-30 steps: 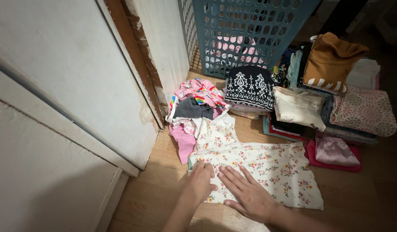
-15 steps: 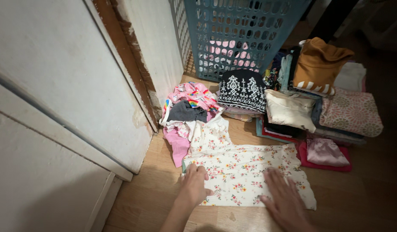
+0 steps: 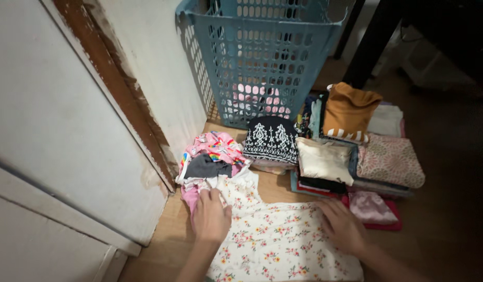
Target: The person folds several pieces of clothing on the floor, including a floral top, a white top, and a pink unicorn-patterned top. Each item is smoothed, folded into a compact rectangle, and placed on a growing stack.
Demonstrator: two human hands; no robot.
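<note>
A white floral garment [image 3: 275, 245] lies flat on the wooden floor. My left hand [image 3: 211, 215] rests palm down on its upper left part, next to a pink pile of clothes [image 3: 210, 156]. My right hand [image 3: 343, 225] lies flat on the garment's upper right edge, close to a folded pink satin piece [image 3: 372, 207]. Neither hand grips anything; fingers are spread on the cloth.
A blue laundry basket [image 3: 262, 57] stands against the wall behind. Folded stacks sit in front: a black-and-white patterned piece [image 3: 272, 140], a cream one [image 3: 323, 159], a brown one [image 3: 348, 109], a floral one [image 3: 390, 159]. A white door [image 3: 58, 130] is on the left.
Both hands slid apart and up the garment: the left to its upper left, the right to its upper right. The view tilted upward, showing more basket.
</note>
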